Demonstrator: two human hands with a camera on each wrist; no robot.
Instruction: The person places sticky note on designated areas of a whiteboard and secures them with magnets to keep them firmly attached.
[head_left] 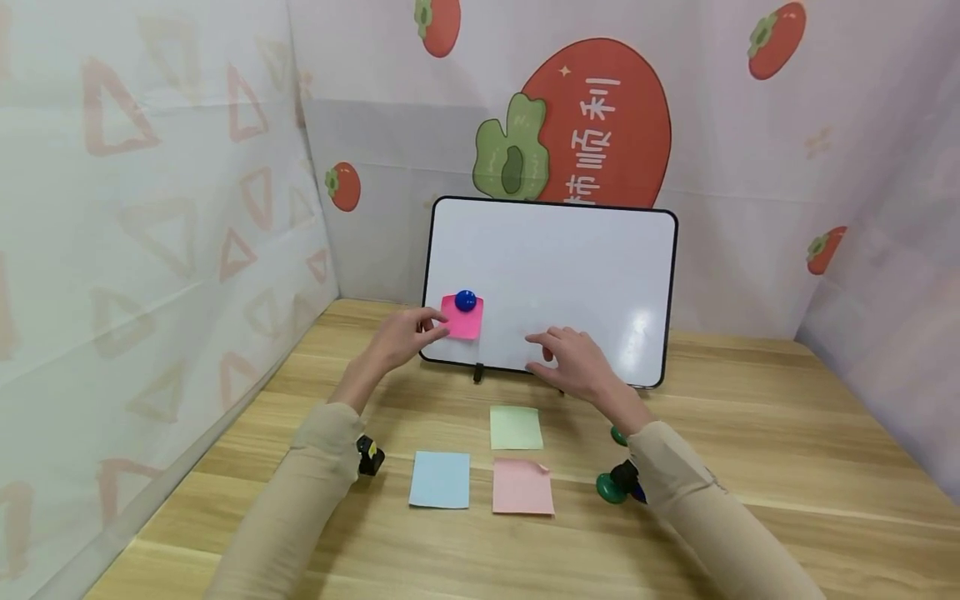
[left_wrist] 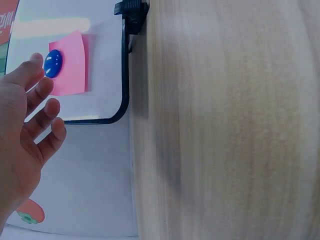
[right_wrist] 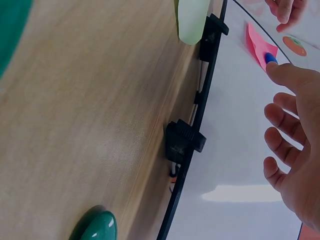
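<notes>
A small whiteboard point(head_left: 555, 275) with a black frame leans upright at the back of the table. Low on its left side, a bright pink sticky note point(head_left: 463, 327) hangs under a round blue magnet point(head_left: 466, 300). My left hand point(head_left: 405, 337) is at the note's left edge, its fingers bent loosely and nothing between them. In the left wrist view the thumb tip is right beside the blue magnet point(left_wrist: 53, 64). My right hand point(head_left: 576, 363) hovers before the lower middle of the board, fingers loosely curved around nothing.
Light green point(head_left: 516, 428), blue point(head_left: 440, 480) and pale pink point(head_left: 522, 487) sticky notes lie on the wooden table point(head_left: 420, 558). Green magnets point(head_left: 611, 489) sit by the right sleeve, which partly hides a dark blue one. Black clips point(right_wrist: 183, 140) support the board's lower edge.
</notes>
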